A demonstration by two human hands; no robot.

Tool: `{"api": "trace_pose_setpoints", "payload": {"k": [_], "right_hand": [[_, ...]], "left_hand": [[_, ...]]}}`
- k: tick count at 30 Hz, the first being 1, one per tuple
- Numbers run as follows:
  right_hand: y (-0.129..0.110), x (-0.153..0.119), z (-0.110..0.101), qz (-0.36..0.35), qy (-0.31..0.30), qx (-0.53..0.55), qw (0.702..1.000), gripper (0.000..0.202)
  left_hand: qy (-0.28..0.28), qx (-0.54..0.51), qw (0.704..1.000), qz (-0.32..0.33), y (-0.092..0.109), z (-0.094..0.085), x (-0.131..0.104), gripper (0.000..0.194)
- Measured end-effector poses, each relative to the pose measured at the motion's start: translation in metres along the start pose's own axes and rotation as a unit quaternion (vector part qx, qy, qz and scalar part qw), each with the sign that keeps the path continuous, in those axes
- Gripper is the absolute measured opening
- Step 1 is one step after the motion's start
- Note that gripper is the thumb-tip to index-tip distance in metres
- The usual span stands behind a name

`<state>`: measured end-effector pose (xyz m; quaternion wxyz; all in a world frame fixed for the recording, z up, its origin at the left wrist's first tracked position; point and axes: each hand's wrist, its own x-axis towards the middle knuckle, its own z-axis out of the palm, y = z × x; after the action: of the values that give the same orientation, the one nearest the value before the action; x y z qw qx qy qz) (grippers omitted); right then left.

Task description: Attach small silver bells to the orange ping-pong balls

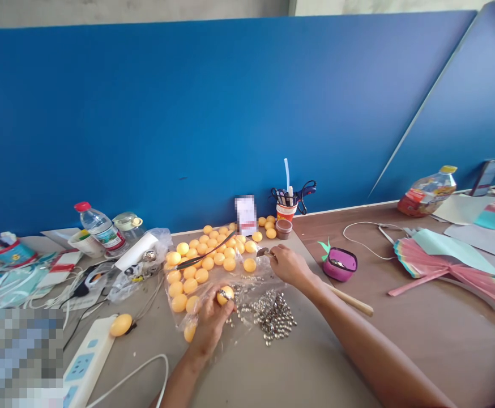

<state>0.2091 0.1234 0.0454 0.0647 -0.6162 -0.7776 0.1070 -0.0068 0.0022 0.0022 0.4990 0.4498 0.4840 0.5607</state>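
Note:
My left hand [212,317] is closed around an orange ping-pong ball [226,294], which has a dark, shiny band or piece on its upper side. Farther forward and to the right, my right hand [289,265] grips a wooden-handled tool [353,300] close to its dark head; the handle runs back beneath my forearm. Between and below the hands lies a pile of small shiny silver pieces [275,318], partly on clear plastic. Many more orange balls [201,275] rest on a clear plastic sheet [230,277] ahead of my left hand, and a dark strap [203,256] crosses them.
A purple pouch [340,264] sits right of my right hand. Behind stand a pen cup [286,212] and a small lidded tub [284,229]. Leftward are a water bottle [102,229], cables, and a power strip [86,360] with an orange ball beside it. A pink fan [438,258] lies right.

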Motion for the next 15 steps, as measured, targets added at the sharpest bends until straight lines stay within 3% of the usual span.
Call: {"api": "trace_pose_setpoints", "payload": {"k": [4, 11, 15], "right_hand": [[0.006, 0.003, 0.009, 0.014, -0.014, -0.032, 0.999, 0.025], [0.014, 0.008, 0.020, -0.002, -0.018, -0.067, 0.998, 0.023], [0.007, 0.005, 0.009, -0.010, 0.011, 0.009, 1.000, 0.025]], "left_hand": [[0.014, -0.049, 0.999, -0.016, -0.001, -0.001, 0.001, 0.040], [0.037, -0.036, 0.998, -0.021, 0.000, 0.002, 0.000, 0.040], [0.055, -0.029, 0.998, -0.010, 0.002, 0.005, 0.000, 0.041]]}}
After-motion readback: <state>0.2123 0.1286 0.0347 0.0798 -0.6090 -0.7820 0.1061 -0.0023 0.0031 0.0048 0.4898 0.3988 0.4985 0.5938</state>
